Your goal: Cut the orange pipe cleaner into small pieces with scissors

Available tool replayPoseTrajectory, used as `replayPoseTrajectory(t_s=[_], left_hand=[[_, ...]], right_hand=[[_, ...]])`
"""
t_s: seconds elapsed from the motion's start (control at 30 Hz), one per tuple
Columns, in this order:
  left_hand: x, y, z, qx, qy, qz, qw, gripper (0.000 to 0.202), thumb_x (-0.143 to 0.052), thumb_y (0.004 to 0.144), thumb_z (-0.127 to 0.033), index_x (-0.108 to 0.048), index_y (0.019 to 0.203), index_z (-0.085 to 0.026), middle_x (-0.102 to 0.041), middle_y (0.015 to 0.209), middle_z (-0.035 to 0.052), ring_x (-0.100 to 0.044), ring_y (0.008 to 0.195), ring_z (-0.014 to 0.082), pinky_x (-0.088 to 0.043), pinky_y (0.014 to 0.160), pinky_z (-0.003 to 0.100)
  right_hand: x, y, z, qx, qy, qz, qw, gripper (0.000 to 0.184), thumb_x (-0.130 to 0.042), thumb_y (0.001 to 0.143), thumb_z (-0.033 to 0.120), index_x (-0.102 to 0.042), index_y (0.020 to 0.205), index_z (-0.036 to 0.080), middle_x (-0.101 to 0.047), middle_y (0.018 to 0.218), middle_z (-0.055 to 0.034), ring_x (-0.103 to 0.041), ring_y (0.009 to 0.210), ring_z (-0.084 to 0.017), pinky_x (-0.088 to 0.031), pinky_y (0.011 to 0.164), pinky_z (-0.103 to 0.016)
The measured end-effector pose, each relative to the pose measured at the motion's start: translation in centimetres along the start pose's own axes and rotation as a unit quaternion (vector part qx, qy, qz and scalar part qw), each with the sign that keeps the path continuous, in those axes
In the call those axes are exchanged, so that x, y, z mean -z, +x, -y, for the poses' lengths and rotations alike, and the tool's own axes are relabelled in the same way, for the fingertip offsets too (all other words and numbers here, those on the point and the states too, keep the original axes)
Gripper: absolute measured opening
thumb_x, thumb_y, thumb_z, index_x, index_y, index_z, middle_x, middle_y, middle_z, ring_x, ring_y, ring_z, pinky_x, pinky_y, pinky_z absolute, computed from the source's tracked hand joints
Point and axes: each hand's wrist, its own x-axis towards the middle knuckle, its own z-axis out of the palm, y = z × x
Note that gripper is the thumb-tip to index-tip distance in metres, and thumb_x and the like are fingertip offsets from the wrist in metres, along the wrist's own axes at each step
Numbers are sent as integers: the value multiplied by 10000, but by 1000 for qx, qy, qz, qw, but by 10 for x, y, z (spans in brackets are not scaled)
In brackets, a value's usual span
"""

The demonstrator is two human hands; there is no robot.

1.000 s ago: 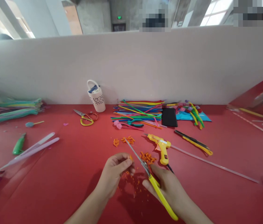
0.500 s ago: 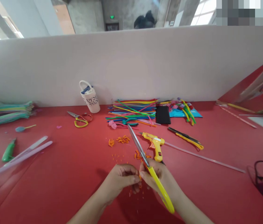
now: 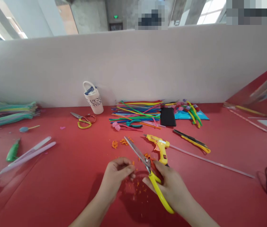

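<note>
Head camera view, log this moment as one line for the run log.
left hand: pinches small orange piece | right hand: holds yellow-handled scissors, blades toward left fingers | orange scraps on red table | glue gun behind

I log a red table (image 3: 60,176) bearing: glue gun (image 3: 160,147), spare scissors (image 3: 83,119), pipe-cleaner pile (image 3: 135,113), black phone (image 3: 168,116), white cup (image 3: 93,100), orange scraps (image 3: 121,142).

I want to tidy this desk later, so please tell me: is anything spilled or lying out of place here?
Yes. Small orange crumbs are scattered on the red table between the left hand and the right hand, which holds yellow scissors. Larger orange bits lie loose behind them, near the glue gun.
</note>
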Motion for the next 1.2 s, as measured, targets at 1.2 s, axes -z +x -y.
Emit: replayPoseTrajectory(t_s=[1.2], left_hand=[[14, 1, -8, -70, -98, -83, 989, 90, -610, 674, -168, -580, 596, -135, -547, 530, -21, -492, 493, 69, -388, 515, 180]], right_hand=[[-16, -8, -21, 139, -312, -37, 939, 180, -559, 715, 320, -429, 749, 201, -593, 538, 4, -569, 445, -189, -247, 413, -257]])
